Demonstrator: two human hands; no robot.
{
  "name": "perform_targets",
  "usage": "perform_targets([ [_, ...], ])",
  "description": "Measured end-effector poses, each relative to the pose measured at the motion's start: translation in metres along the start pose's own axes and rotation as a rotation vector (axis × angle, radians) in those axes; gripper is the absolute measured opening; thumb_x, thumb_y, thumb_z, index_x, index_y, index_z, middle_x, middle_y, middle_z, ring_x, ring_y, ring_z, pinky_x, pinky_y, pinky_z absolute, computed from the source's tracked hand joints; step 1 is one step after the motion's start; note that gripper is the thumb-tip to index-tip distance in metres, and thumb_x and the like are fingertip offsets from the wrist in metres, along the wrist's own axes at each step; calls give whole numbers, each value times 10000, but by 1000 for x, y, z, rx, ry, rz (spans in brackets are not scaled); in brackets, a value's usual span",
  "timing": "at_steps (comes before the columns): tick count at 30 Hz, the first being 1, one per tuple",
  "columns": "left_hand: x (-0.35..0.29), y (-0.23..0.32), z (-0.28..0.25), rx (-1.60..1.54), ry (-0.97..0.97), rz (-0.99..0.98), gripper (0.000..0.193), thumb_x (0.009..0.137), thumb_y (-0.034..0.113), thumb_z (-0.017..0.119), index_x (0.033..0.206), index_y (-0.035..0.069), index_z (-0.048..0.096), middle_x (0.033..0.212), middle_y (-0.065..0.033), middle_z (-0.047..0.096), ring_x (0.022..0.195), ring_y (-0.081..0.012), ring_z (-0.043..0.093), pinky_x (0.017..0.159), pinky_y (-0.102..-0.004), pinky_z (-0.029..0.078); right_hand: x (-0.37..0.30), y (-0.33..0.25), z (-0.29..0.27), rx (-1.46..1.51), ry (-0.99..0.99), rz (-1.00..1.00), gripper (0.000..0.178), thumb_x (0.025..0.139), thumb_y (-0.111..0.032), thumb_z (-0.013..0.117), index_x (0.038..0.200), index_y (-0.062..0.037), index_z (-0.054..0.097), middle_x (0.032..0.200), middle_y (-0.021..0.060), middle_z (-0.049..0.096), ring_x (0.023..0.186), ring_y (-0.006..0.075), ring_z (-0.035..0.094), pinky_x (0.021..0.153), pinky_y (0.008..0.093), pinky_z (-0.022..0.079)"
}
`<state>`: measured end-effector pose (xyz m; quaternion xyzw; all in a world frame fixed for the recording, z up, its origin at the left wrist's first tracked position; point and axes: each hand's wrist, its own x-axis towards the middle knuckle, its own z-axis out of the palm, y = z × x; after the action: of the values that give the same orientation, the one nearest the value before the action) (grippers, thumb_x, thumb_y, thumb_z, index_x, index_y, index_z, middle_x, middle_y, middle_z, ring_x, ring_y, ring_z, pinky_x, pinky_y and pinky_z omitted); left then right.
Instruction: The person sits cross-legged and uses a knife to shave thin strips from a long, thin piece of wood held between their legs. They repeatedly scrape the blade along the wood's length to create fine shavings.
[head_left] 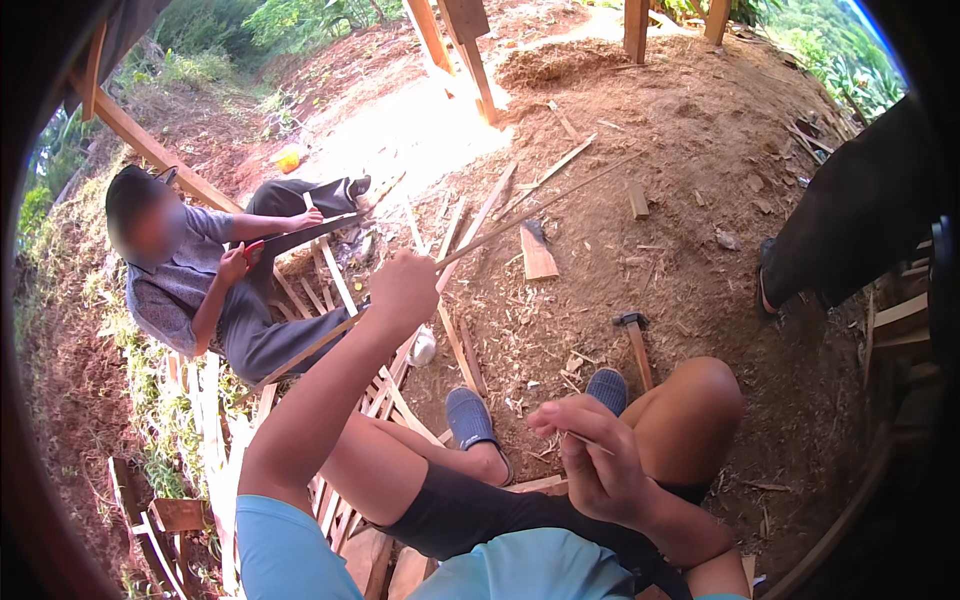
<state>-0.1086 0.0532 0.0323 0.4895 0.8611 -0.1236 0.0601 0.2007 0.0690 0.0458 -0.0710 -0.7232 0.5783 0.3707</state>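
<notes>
My left hand [405, 290] is closed around a long thin wooden strip [530, 212]. The strip slants from low on the left up to the far right, over the ground. My right hand [600, 455] is raised above my lap, its thumb and fingers pinched on a thin pale sliver [590, 441], too small to tell whether it is wood or a nail. On the dirt beyond my right foot lies a hammer [634, 345] with a dark head and wooden handle. A short cut wood block [537, 252] lies farther ahead.
At the left a seated person [180, 270] holds a red-handled handsaw [290, 240] against a piece of wood. Wooden strips [390, 390] lie piled beside my left leg. Another person's dark-trousered leg [850, 210] stands at the right. Wooden posts [465, 60] rise at the back.
</notes>
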Motion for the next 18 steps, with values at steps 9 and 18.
perform_targets([
  [9, -62, -10, -37, -1037, -786, -283, 340, 968, 353, 353, 1023, 37, 468, 736, -27, 473, 512, -106, 541, 423, -242, 469, 106, -7, -37, -544, -111, -279, 397, 847, -41, 561, 1241, -52, 515, 880, 87, 521, 758, 251, 499, 720, 384, 418],
  [18, -120, 7, 55, -1627, -931, -404, 368, 976, 375, 364, 1075, 53, 514, 705, -2, 478, 518, -90, 417, 467, -233, 350, 114, 76, -41, -454, -78, 70, 164, 902, -116, 505, 959, 8, 597, 819, 98, 564, 717, 208, 554, 639, 313, 439],
])
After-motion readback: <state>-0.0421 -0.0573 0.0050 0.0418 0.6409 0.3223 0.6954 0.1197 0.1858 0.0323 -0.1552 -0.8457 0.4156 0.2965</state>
